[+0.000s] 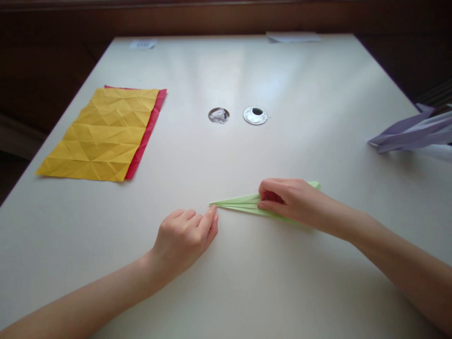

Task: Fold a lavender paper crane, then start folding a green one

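A light green folded paper (243, 203) lies on the white table, long and narrow, with pleat lines running to a sharp point on its left. My left hand (187, 235) is closed, its fingers curled, and the index fingertip presses the paper's pointed end against the table. Over the wider part sits my right hand (293, 200), thumb and fingers bent together in a pinch on the paper. That hand hides much of the paper's right part; a bit of the far end shows beyond the wrist.
On the left, a creased yellow paper (106, 132) overlaps a red sheet (146, 136). Pale purple folded paper (406, 132) rests at the right edge. A table hole (219, 116) and a metallic ring (254, 116) lie ahead. White paper (293, 37) is at the far edge.
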{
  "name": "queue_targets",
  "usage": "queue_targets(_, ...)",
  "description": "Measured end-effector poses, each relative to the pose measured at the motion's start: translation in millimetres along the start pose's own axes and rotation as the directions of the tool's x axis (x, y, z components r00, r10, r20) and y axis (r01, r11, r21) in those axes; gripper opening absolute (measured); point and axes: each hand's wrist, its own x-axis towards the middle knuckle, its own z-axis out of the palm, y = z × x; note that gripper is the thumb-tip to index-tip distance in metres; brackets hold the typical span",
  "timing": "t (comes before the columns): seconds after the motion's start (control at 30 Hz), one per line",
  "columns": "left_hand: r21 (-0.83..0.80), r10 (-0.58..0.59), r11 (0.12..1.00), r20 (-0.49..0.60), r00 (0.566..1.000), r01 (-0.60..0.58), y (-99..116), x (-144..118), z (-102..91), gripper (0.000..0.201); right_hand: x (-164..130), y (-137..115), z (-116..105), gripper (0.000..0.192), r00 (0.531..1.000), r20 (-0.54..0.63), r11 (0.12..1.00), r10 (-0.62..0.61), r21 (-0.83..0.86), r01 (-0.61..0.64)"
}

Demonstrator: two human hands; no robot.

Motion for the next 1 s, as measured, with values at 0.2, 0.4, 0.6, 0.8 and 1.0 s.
queue_targets(0.2,-0.032,0.058,0.998,-0.011,0.998,-0.058,1.3,-0.3,1.3,0.018,-0.3,-2.2,-1.3,0.016,1.0,-0.002,1.0,0.021,0.005,-0.021)
queue_targets(0.4,-0.07,0.042,0.997,0.025,0.999,-0.04,1.9,-2.0,5.2,0.019,-0.1,-3.6,-1.5,0.017,1.0,-0.006,1.0,0.023,-0.001,-0.023)
queue_targets(0.6,-0.104,-0.012,0.994,0.034,0.999,0.015,1.7,-1.1,5.0,0.018,0.8,-0.2,0.6,0.016,1.0,0.002,1.0,0.019,0.001,-0.019)
queue_targets(0.8,-0.028,-0.02,0.999,0.009,1.0,0.021,1.5,0.7,2.5,0.014,0.0,-0.5,-0.4,0.015,1.0,-0.001,1.0,0.01,0.013,-0.01)
queue_targets(1.0,-0.002,0.009,1.0,-0.039,0.999,-0.009,1.5,-2.1,1.7,0.012,-0.1,-0.6,-0.5,0.015,1.0,0.002,1.0,0.016,0.012,-0.016)
